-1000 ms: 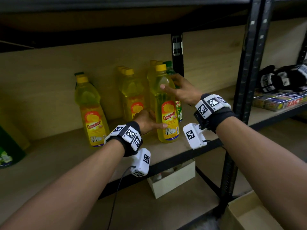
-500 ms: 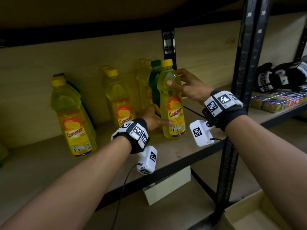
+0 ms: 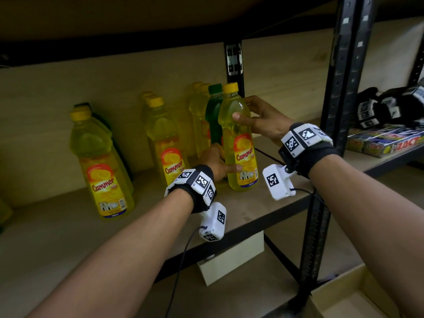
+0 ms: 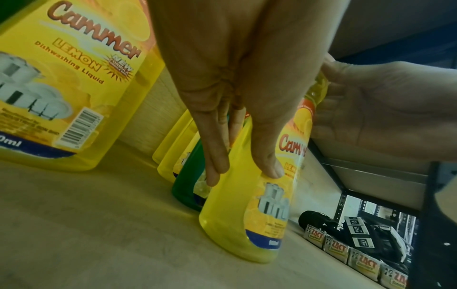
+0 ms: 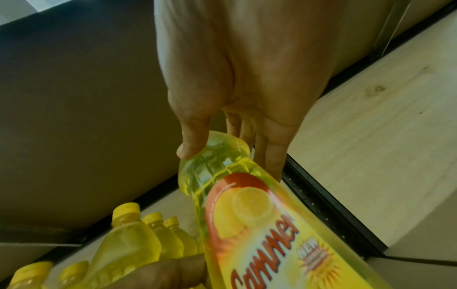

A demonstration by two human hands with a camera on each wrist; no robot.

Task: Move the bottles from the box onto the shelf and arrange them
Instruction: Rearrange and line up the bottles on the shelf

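Note:
A yellow Cammer bottle [image 3: 238, 143] stands on the wooden shelf [image 3: 57, 226], close to the black rear post. My left hand [image 3: 226, 161] grips its lower body, thumb in front and fingers [image 4: 215, 156] behind. My right hand [image 3: 243, 110] holds its shoulder below the yellow cap, with the thumb [image 5: 190, 144] on the front. A green bottle [image 3: 214, 115] stands just behind and left of it. Other yellow bottles [image 3: 165, 143] stand in rows further left, and one [image 3: 102, 166] stands nearest the front.
A black upright [image 3: 341, 88] bounds the bay on the right. Past it lie ZACT packs [image 3: 385, 143] and black wrist gear [image 3: 385, 104]. Below the shelf stand a white box [image 3: 231, 258] and an open cardboard box [image 3: 344, 301].
The held yellow bottle has shifted right, from left of the green bottle to right of it. Both hands have stayed on it, and the view has swung right.

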